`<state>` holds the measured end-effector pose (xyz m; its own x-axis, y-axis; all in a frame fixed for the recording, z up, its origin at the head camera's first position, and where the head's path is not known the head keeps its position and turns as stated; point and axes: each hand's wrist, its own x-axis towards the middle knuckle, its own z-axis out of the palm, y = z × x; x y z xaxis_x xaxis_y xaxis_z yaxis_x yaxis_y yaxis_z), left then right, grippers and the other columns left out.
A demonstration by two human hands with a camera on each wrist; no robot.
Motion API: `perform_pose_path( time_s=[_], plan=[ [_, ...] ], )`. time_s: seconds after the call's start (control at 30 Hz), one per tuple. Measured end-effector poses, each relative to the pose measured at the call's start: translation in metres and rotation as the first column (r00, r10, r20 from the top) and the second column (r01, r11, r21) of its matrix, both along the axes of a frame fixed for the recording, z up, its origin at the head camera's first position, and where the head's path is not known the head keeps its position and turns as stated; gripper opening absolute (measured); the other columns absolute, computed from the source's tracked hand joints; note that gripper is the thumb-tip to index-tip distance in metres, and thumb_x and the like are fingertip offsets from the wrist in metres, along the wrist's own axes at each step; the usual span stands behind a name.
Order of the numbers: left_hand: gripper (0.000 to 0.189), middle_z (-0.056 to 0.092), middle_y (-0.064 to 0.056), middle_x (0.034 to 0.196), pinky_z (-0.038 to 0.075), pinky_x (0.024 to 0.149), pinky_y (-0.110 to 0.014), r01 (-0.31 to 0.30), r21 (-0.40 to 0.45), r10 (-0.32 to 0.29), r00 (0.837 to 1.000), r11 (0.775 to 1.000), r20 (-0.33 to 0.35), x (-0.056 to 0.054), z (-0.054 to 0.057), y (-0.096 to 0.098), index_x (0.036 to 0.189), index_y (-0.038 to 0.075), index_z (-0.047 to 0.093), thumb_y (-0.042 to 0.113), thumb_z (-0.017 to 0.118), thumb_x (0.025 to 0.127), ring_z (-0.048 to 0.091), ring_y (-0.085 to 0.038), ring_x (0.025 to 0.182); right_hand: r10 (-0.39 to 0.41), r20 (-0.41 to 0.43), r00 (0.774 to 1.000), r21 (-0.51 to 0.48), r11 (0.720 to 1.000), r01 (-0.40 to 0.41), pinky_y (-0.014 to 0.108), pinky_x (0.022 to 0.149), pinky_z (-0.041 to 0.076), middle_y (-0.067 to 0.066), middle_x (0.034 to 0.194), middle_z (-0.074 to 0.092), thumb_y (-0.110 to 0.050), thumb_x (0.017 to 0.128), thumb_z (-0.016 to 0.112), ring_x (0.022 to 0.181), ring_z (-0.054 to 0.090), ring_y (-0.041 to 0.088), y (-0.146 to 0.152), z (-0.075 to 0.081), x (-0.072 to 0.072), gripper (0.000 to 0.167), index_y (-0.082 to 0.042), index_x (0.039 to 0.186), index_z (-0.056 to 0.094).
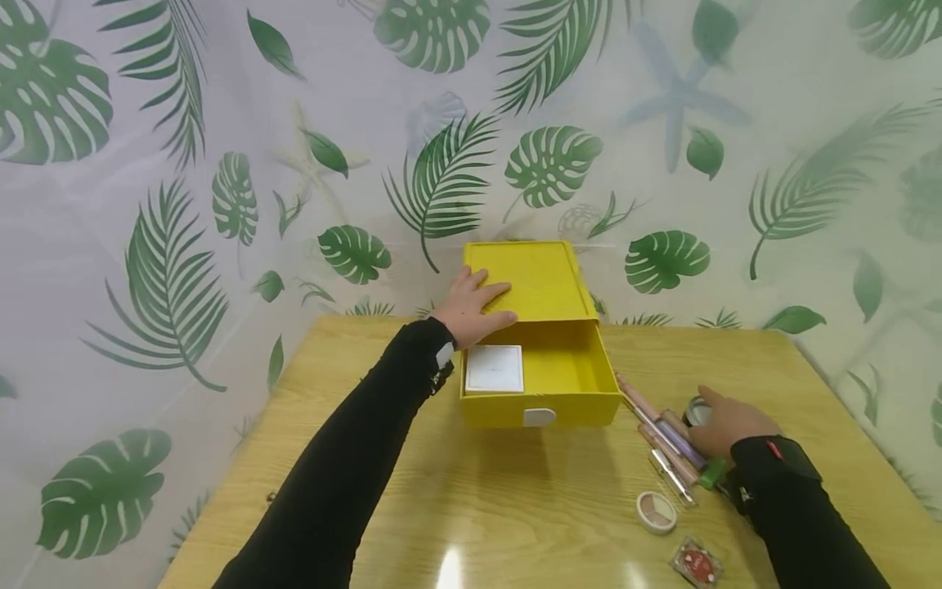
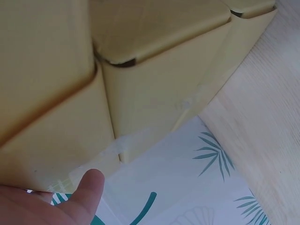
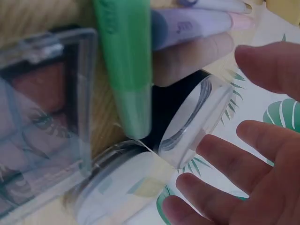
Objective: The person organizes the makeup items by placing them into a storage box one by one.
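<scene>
A yellow box (image 1: 540, 409) stands on the table with its lid (image 1: 530, 278) tilted up at the back. My left hand (image 1: 474, 309) rests on the lid's left side with fingers spread. In the left wrist view, its thumb (image 2: 89, 192) lies by the yellow cardboard. Inside the box, at the left, sits a white square packet (image 1: 495, 368). Over the cosmetics at the right, my right hand (image 1: 736, 427) reaches with parted fingers, beside a round clear-lidded case (image 3: 199, 122). It holds nothing in the right wrist view. A green tube (image 3: 124, 70) lies close by.
Several pink and lilac tubes (image 1: 673, 442) lie in a bunch right of the box. Nearer me are a silver tube (image 1: 671, 477), a round palette (image 1: 656, 512) and a red compact (image 1: 697, 563). A clear-lidded palette (image 3: 44, 122) appears in the right wrist view. A leaf-patterned sheet (image 1: 471, 147) hangs behind.
</scene>
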<state>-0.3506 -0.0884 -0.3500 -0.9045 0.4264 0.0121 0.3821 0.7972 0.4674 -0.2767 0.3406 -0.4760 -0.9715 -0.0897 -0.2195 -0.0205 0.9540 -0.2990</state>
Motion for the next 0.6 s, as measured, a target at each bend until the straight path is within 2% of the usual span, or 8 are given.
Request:
perform_pose_path(
  time_s=[0.1,0.17,0.23,0.33,0.37,0.4,0.5,0.6],
  plan=[
    [0.066,0.012,-0.011,0.169,0.013,0.122,-0.056,-0.002,0.010,0.002,1.000,1.000,-0.002,-0.001,0.003,-0.003,0.159,0.022,0.038,0.051,0.052,0.101,-0.004,-0.030,0.155,-0.017,0.021,1.000,-0.006,1.000,0.017,0.042,0.059,0.039,0.035,0.109,0.064,-0.026,0.085,0.059,0.067,0.051,0.029,-0.007,0.010,-0.005,0.084,0.010,0.153,0.026],
    [0.066,0.013,-0.012,0.169,0.013,0.121,-0.056,-0.002,0.014,0.003,1.000,1.000,-0.008,-0.001,0.003,-0.005,0.158,0.022,0.039,0.051,0.052,0.101,-0.004,-0.031,0.155,-0.022,0.018,1.000,-0.010,1.000,0.022,0.038,0.056,0.035,0.025,0.092,0.068,-0.023,0.084,0.059,0.059,0.043,0.023,-0.012,0.011,-0.007,0.083,0.010,0.153,0.028],
    [0.066,0.013,-0.012,0.168,0.013,0.121,-0.056,-0.005,0.007,0.006,1.000,1.000,-0.013,-0.001,0.002,-0.006,0.158,0.022,0.039,0.051,0.052,0.101,-0.003,-0.031,0.155,-0.030,0.013,0.999,-0.020,0.999,0.030,0.034,0.052,0.029,0.009,0.069,0.060,-0.019,0.082,0.057,0.053,0.032,0.017,-0.016,0.008,-0.007,0.082,0.009,0.153,0.029],
    [0.066,0.014,-0.012,0.168,0.013,0.122,-0.055,-0.006,-0.015,0.006,1.000,1.000,-0.012,0.001,0.001,-0.006,0.158,0.022,0.039,0.052,0.052,0.101,-0.002,-0.031,0.155,-0.040,0.014,0.999,-0.013,0.999,0.040,0.030,0.049,0.025,-0.002,0.057,0.046,-0.015,0.080,0.057,0.051,0.024,0.012,-0.018,0.002,-0.007,0.081,0.009,0.153,0.032],
    [0.066,0.014,-0.012,0.168,0.012,0.122,-0.055,-0.004,-0.020,0.004,1.000,1.000,-0.013,0.001,0.001,-0.005,0.158,0.022,0.039,0.052,0.052,0.101,-0.002,-0.031,0.155,-0.045,0.019,0.999,-0.013,0.999,0.046,0.030,0.049,0.025,-0.001,0.056,0.044,-0.014,0.080,0.057,0.051,0.024,0.013,-0.017,0.001,-0.006,0.081,0.009,0.153,0.032],
    [0.066,0.014,-0.012,0.168,0.012,0.122,-0.055,-0.001,-0.022,0.001,1.000,1.000,-0.016,0.001,0.001,-0.004,0.158,0.022,0.039,0.052,0.051,0.101,-0.002,-0.031,0.155,-0.046,0.014,0.999,-0.009,0.999,0.046,0.031,0.049,0.026,0.003,0.060,0.051,-0.014,0.079,0.057,0.051,0.028,0.014,-0.017,0.002,-0.006,0.080,0.009,0.152,0.033],
    [0.065,0.015,-0.012,0.168,0.012,0.122,-0.055,0.001,-0.001,-0.001,0.999,1.000,-0.033,0.002,0.002,-0.002,0.158,0.022,0.040,0.050,0.052,0.101,-0.002,-0.031,0.155,-0.043,-0.020,0.999,0.011,0.999,0.043,0.034,0.052,0.031,0.021,0.085,0.067,-0.016,0.080,0.059,0.055,0.038,0.020,-0.013,0.004,-0.005,0.078,0.009,0.151,0.037],
    [0.065,0.016,-0.013,0.168,0.012,0.122,-0.055,0.004,0.006,-0.004,0.999,1.000,-0.037,0.003,-0.001,0.000,0.158,0.021,0.040,0.050,0.052,0.101,0.000,-0.032,0.155,-0.033,-0.046,0.998,0.028,0.999,0.034,0.035,0.053,0.032,0.029,0.103,0.067,-0.016,0.080,0.060,0.056,0.040,0.022,-0.008,0.003,-0.004,0.076,0.008,0.150,0.039]
  ],
)
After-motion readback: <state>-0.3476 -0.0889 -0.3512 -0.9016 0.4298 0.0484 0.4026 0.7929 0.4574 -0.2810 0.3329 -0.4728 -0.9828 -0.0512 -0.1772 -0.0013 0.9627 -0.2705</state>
